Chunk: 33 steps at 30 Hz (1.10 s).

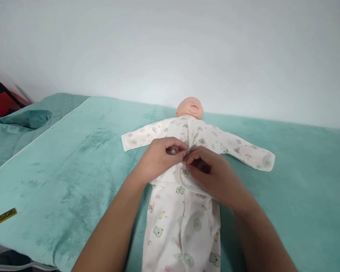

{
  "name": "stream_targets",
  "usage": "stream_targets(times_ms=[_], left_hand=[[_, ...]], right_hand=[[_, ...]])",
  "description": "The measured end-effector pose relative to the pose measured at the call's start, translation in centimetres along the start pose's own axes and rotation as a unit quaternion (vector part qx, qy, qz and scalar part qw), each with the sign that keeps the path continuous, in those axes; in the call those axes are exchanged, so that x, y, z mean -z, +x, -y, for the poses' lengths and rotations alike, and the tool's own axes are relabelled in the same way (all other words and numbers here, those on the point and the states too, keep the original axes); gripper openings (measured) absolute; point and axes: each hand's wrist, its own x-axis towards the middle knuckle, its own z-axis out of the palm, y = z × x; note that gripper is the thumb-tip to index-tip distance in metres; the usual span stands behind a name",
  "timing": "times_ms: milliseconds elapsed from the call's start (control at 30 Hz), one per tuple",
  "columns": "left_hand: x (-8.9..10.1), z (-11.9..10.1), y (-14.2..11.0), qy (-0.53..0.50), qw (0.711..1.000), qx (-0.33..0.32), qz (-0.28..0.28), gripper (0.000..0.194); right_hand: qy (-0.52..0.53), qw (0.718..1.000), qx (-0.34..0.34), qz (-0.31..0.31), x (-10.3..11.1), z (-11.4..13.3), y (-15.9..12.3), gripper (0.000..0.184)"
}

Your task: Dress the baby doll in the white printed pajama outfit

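Observation:
A baby doll [190, 107] lies on its back, dressed in a white printed baby jacket [212, 138] with its sleeves spread to both sides. Below the jacket's hem are matching white baby trousers [184, 226] with green animal prints. My left hand [166, 156] pinches the jacket's front edge at the middle of the chest. Close beside it, my right hand [208, 170] also has its fingertips closed on the front opening. Both hands nearly touch. Whatever fastener sits between the fingertips is hidden. The doll's hands do not show past the cuffs.
A teal plush cover [82, 170] spreads under the doll, up to a pale wall [170, 49]. At the far left are a folded teal cloth [25, 119] and a red and black object [1, 100]. A yellow strip with dark markings [2, 218] lies at the left edge.

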Motion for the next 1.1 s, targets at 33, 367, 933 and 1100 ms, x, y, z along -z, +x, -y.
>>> stream_targets(times_ms=[33, 367, 933, 1100], left_hand=[[0.04, 0.02, -0.01, 0.005, 1.000, -0.001, -0.002, 0.012], [-0.11, 0.43, 0.14, 0.006, 0.999, -0.052, -0.001, 0.017], [-0.12, 0.10, 0.07, 0.009, 0.999, -0.033, 0.017, 0.010], [-0.08, 0.04, 0.18, 0.008, 0.999, -0.036, 0.028, 0.011]], right_hand=[[0.007, 1.000, -0.014, -0.009, -0.08, -0.01, 0.03, 0.011], [0.134, 0.975, -0.154, -0.088, -0.69, -0.38, 0.08, 0.007], [0.145, 0.972, -0.155, -0.103, -0.96, -0.33, 0.31, 0.007], [0.165, 0.970, -0.150, -0.099, -0.98, -0.47, 0.32, 0.011]])
